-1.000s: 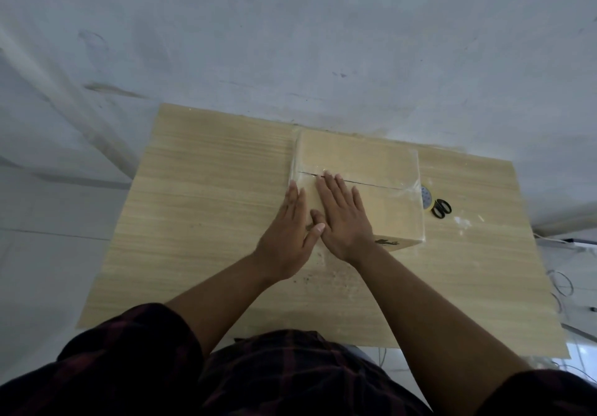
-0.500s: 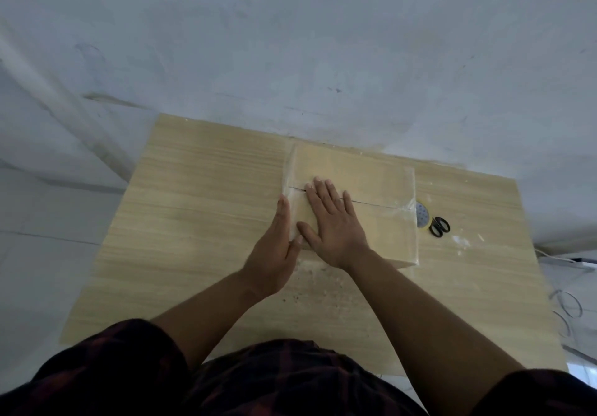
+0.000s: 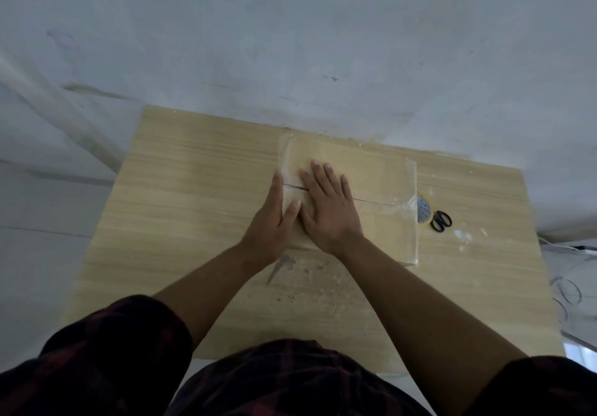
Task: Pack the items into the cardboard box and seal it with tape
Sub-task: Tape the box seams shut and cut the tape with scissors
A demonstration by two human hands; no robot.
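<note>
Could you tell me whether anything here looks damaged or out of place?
The table is scuffed and pitted on the person's side of the box, and pale flecks lie right of the scissors. Nothing else stands out.

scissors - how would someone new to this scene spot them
Start at the light wooden table and go to the closed cardboard box on it. Just right of the box lies a yellow-rimmed tape roll; the small black-handled scissors lie beside it, the only black thing there.
</note>
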